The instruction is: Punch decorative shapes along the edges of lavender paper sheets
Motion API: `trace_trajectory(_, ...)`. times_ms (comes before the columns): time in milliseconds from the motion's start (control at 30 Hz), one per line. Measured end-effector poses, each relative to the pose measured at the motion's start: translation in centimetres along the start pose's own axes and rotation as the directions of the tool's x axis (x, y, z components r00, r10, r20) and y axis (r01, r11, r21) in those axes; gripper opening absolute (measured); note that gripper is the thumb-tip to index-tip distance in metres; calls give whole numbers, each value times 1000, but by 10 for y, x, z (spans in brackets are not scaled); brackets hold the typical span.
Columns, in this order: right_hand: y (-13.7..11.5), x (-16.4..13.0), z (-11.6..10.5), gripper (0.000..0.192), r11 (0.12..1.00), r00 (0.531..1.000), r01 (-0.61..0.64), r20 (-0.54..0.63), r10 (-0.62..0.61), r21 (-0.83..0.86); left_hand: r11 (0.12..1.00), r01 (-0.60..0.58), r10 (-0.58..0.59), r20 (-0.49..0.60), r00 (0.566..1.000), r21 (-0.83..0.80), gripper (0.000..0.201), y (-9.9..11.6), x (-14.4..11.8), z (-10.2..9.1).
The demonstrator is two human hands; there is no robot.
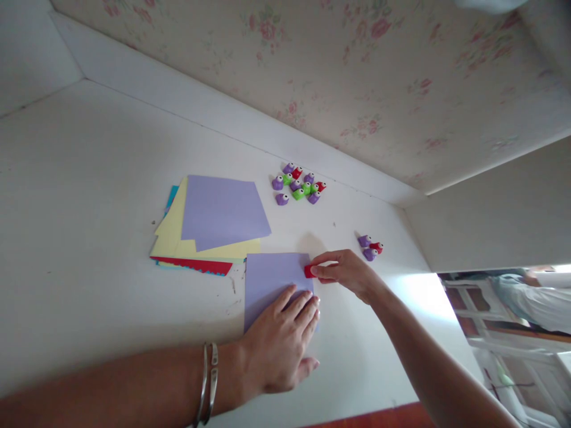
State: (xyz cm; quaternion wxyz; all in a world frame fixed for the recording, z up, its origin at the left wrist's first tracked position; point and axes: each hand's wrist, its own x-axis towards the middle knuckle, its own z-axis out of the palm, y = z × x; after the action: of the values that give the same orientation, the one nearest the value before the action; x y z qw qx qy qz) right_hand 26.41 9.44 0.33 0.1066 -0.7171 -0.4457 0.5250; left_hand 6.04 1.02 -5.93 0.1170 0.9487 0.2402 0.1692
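Left hand (279, 345) lies flat on the upright purple sheet (272, 279); right hand (345, 271) pinches a red punch (308, 271) at its edge

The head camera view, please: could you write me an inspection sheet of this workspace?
Surface: white painted tabletop, scuffed near the papers.
Job's things: lilac paper sheet lying flat; small red plastic punch at its right edge.
Clutter: stack of lilac, yellow, red and blue paper sheets; cluster of purple, green and red punches; three more punches, two purple and one red.
Grippers: left hand flat, pressing the lilac sheet, two metal bangles on its wrist; right hand pinching the red punch.
Cables: nothing seen.
Surroundings: floral wallpaper behind; another person's white sleeve at far right.
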Motion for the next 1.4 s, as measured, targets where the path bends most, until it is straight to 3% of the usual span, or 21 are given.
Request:
trace_trajectory(300,-3,-2,0,21,997,999,54,-6,-54,-63,1000,-1,1,-16,1000,23,69,0,-1,0)
trace_trajectory(633,-3,-2,1,26,997,999,36,-30,-38,-72,1000,2,-2,-10,1000,6,70,1,-2,1)
trace_trajectory(833,4,-3,-4,32,976,992,127,10,-127,-177,1000,2,-2,0,1000,8,69,0,-2,1)
trace_trajectory(967,4,-10,-7,23,923,965,254,11,-262,-288,1000,1,-1,1,1000,16,70,0,-2,1)
trace_trajectory(1200,12,-23,-2,29,805,884,418,-13,-466,-421,1000,-4,4,-8,1000,18,70,0,-3,3)
trace_trajectory(1400,27,-30,-3,25,762,856,431,-46,-514,-484,1000,-4,4,-24,1000,3,68,0,-3,4)
